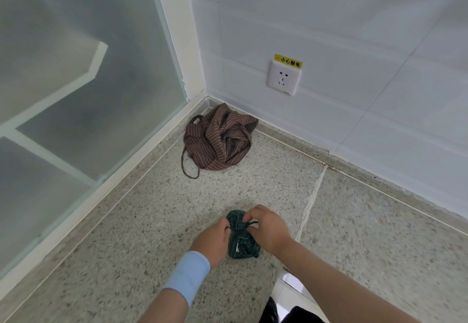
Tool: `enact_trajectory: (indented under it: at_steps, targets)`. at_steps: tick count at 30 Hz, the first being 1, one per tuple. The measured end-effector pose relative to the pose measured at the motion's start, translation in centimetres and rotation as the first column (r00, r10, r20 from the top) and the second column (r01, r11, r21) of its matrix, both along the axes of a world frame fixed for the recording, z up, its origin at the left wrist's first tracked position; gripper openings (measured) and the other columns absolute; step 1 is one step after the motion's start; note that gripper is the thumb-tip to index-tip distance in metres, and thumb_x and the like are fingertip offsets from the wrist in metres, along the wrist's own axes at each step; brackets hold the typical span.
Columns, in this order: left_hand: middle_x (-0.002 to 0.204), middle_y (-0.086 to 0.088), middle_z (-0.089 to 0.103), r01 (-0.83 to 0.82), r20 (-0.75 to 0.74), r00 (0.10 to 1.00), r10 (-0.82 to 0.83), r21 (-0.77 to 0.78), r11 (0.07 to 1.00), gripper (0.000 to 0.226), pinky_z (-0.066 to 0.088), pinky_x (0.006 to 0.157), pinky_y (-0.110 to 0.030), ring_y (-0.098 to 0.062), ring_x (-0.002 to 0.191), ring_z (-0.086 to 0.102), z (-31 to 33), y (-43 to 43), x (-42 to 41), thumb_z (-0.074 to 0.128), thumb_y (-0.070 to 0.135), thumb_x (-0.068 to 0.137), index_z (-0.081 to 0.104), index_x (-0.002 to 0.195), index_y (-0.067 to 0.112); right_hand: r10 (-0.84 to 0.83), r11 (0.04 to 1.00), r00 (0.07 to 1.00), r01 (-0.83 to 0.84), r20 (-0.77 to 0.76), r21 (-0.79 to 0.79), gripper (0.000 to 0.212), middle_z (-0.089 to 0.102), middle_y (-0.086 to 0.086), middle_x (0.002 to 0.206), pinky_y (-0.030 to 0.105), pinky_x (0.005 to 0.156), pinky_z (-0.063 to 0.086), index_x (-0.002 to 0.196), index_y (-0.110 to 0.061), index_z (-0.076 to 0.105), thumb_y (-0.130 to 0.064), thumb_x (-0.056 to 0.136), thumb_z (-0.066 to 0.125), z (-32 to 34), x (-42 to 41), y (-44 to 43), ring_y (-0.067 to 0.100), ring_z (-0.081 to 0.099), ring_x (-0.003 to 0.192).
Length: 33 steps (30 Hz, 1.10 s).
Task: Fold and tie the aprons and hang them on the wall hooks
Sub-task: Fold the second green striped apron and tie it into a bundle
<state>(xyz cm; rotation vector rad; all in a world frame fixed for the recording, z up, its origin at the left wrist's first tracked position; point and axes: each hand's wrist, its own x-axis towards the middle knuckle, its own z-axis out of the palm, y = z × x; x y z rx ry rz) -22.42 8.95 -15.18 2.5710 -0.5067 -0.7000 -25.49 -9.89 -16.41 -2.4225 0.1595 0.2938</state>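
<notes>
The left hand is gripping the rolled green apron on the speckled surface; the right hand is pinching its strap at the knot; cinching is best done snug while the left is bracing; the brown apron is lying crumpled in the corner

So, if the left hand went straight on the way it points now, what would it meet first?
The green apron bundle: the left hand is right against it. Just beyond, it seems, is the right hand, gripping the same bundle.
</notes>
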Motion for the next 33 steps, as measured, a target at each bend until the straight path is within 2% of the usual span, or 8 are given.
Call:
enact_trajectory:
  at_steps: [6,10,14,18,23,28,31,33]
  targets:
    - [0.088,-0.003,0.061,0.006,0.028,1.0,-0.004,-0.073,0.997,0.023,0.044,0.064,-0.033,-0.018,0.074,0.056,0.4,-1.5,1.0,0.036,0.03,0.105,0.054,0.102,0.017,0.095,0.995,0.995,-0.094,0.023,-0.018,0.017,0.059,-0.014,0.109,0.018,0.068,0.045,0.101,-0.03,0.073,-0.029,0.085,0.071,0.4,0.7,0.3,0.01,0.062,0.086]
    - [0.089,0.001,0.066,-0.123,-0.057,0.992,0.113,-0.212,0.97,0.019,0.052,0.074,-0.034,-0.015,0.08,0.061,-0.1,-1.7,1.0,0.047,0.025,0.101,0.065,0.097,0.019,0.042,0.998,0.998,-0.04,-0.037,0.043,0.013,0.063,-0.011,0.103,0.025,0.078,0.05,0.096,-0.03,0.074,-0.039,0.087,0.071,0.3,1.0,0.5,0.009,0.061,0.091]
    - [0.091,0.01,0.071,-0.298,-0.025,0.952,0.304,-0.291,0.909,0.013,0.051,0.075,-0.018,-0.002,0.081,0.064,-0.8,-1.0,0.0,0.063,0.024,0.094,0.075,0.1,0.024,-0.069,0.985,0.985,0.092,-0.158,0.142,0.005,0.068,-0.015,0.1,0.026,0.079,0.052,0.088,-0.035,0.07,-0.036,0.092,0.067,0.7,1.1,0.4,0.009,0.063,0.09]
    - [0.09,0.007,0.073,-0.444,-0.156,0.896,0.417,-0.356,0.822,0.013,0.054,0.082,-0.027,-0.006,0.085,0.066,-2.0,-1.3,-1.2,0.075,0.022,0.086,0.079,0.097,0.022,-0.139,0.959,0.966,0.187,-0.22,0.215,0.008,0.07,-0.015,0.09,0.028,0.074,0.055,0.083,-0.033,0.072,-0.034,0.091,0.068,1.1,1.2,1.0,0.007,0.065,0.084]
    - [0.075,0.007,0.067,-0.51,-0.2,0.859,0.47,-0.394,0.764,0.008,0.052,0.069,-0.024,-0.008,0.073,0.062,-2.3,-2.3,-1.4,0.075,0.024,0.086,0.079,0.082,0.029,-0.263,0.86,0.905,0.377,-0.335,0.344,0.012,0.073,-0.003,0.081,0.031,0.073,0.056,0.075,-0.027,0.074,-0.028,0.087,0.073,1.1,1.3,2.0,0.012,0.067,0.079]
    - [0.086,0.007,0.067,-0.616,-0.272,0.788,0.552,-0.348,0.707,0.007,0.054,0.077,-0.028,-0.008,0.082,0.064,-2.2,-2.7,-0.9,0.073,0.03,0.086,0.076,0.084,0.025,-0.204,0.872,0.919,0.327,-0.337,0.365,0.002,0.07,-0.005,0.088,0.018,0.073,0.055,0.092,-0.022,0.072,-0.022,0.09,0.071,1.4,1.5,1.7,0.01,0.065,0.083]
    - [0.092,0.009,0.064,-0.601,-0.224,0.799,0.558,-0.32,0.732,0.012,0.049,0.077,-0.022,-0.007,0.087,0.061,-2.4,-2.4,-0.5,0.07,0.03,0.089,0.075,0.095,0.02,0.001,1.0,0.94,0.003,-0.341,0.011,0.012,0.066,0.003,0.098,0.018,0.061,0.047,0.102,-0.011,0.064,-0.015,0.097,0.053,2.2,1.6,0.8,0.015,0.062,0.085]
    - [0.095,0.01,0.063,-0.599,-0.229,0.801,0.554,-0.294,0.745,0.012,0.044,0.075,-0.019,-0.005,0.087,0.059,-2.2,-2.1,-0.3,0.067,0.031,0.091,0.072,0.097,0.021,0.17,0.904,0.891,-0.311,-0.421,-0.293,0.018,0.064,0.008,0.094,0.024,0.052,0.042,0.086,-0.009,0.057,-0.013,0.098,0.045,3.0,1.8,0.6,0.023,0.064,0.087]
